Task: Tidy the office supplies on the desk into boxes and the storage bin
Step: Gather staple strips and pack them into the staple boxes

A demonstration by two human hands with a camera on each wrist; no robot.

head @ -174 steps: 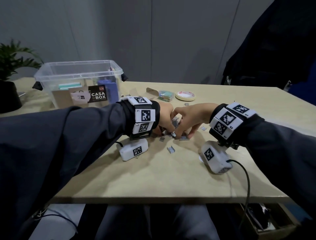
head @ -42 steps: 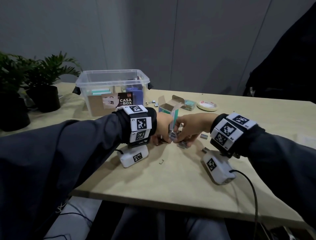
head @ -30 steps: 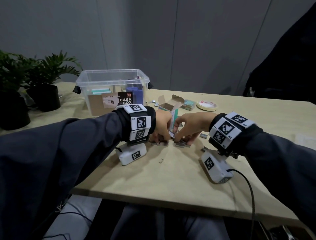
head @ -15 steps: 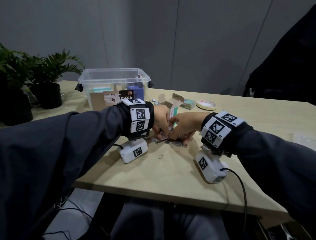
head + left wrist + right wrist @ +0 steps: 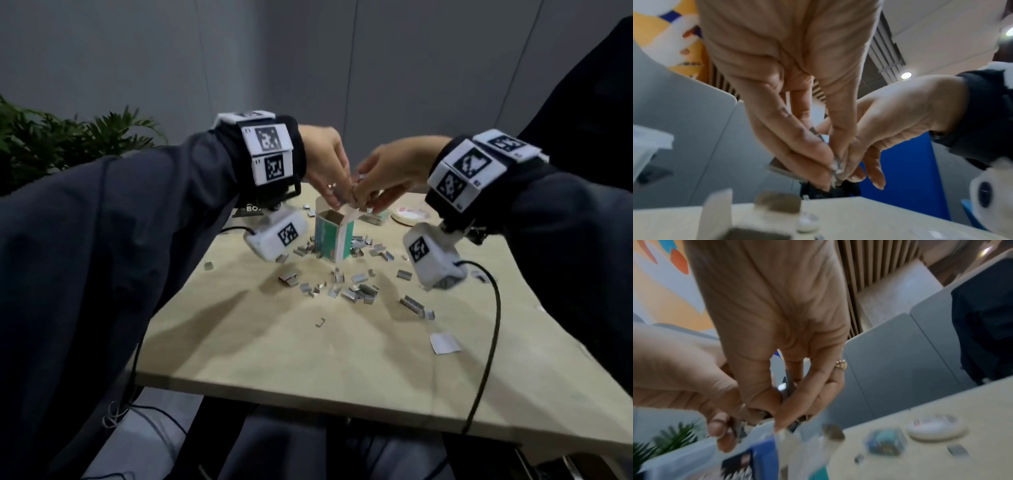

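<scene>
While both hands met above it, a small green-and-white cardboard box (image 5: 334, 236) stood upright, flaps open, mid-desk (image 5: 274, 349). The left hand (image 5: 323, 164) and right hand (image 5: 387, 171) each pinched metal staples (image 5: 836, 167) together. Loose silvery staple strips (image 5: 356, 291) littered the pale wood around the box, well clear of the near edge.

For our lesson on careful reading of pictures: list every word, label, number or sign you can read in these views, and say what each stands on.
"BO": white letters on a dark label behind the left wrist; the rest is hidden.
Red print on the tape roll: too small to read.
Print on the green and white box: too blurred.
Black and white square codes on the wristbands: patterns, not words.
</scene>
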